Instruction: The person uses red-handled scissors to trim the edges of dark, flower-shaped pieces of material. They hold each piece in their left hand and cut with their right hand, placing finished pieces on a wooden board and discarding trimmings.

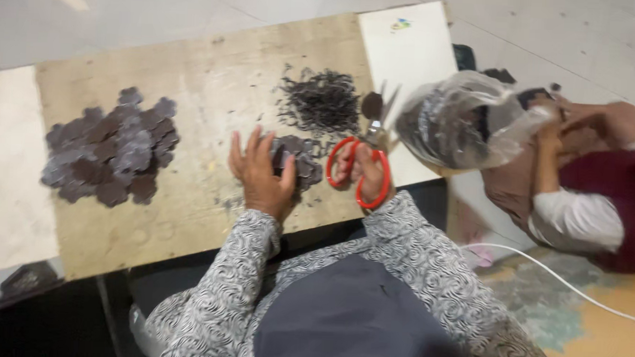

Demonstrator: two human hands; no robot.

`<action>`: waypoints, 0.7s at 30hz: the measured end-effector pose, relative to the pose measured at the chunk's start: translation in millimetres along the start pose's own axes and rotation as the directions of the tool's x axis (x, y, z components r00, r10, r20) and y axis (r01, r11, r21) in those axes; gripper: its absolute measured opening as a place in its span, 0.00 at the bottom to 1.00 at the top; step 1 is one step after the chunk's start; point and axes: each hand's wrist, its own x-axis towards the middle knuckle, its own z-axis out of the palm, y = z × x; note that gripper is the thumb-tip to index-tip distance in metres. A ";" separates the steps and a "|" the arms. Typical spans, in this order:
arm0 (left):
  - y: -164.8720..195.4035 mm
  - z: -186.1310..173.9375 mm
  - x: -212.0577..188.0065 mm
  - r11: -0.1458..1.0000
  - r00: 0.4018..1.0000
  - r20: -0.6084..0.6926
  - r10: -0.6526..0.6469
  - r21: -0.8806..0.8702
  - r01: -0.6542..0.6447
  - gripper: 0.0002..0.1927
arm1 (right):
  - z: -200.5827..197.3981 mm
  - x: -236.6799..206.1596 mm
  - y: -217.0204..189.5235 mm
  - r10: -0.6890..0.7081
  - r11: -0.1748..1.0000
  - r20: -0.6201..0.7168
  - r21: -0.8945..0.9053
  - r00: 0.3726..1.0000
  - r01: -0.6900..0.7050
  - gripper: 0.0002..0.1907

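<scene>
Item: red-handled scissors [361, 166], lying in the grip of the right hand [366, 170], whose fingers are closing through the loops; the blades are pointing away from the person, with a dark flower-shaped cutout [372, 104] sitting at their tips. Just beside, the left hand [262, 176] is resting with fingers spread wide on a small pile of dark cutouts [300, 160], pressing on it rather than gripping. Beyond these, a heap of fine dark trimmings [321, 100] is lying on the plywood counter [215, 74]. Well apart to the left, a large pile of grey-brown flower-shaped pieces [112, 148] is sitting. At the right, another person's hand [545, 113] is holding a clear plastic bag [463, 120] of dark pieces. A white cable [563, 278] is running over the floor.
</scene>
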 end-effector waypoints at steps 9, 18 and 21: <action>-2.2 -3.0 -0.7 1.000 1.000 -0.005 -0.013 0.021 0.013 0.25 | 7.7 4.1 -1.0 0.020 1.000 0.009 -0.006 1.000 -0.020 0.22; -13.2 -3.6 -4.4 0.997 1.000 0.012 0.000 0.077 -0.001 0.25 | 15.5 9.0 3.3 -0.016 0.999 0.059 -0.047 0.998 0.019 0.24; -15.1 -4.1 -6.4 0.998 1.000 0.022 -0.005 0.066 0.003 0.25 | 16.6 7.2 -0.9 0.054 0.997 0.014 -0.060 0.998 -0.053 0.23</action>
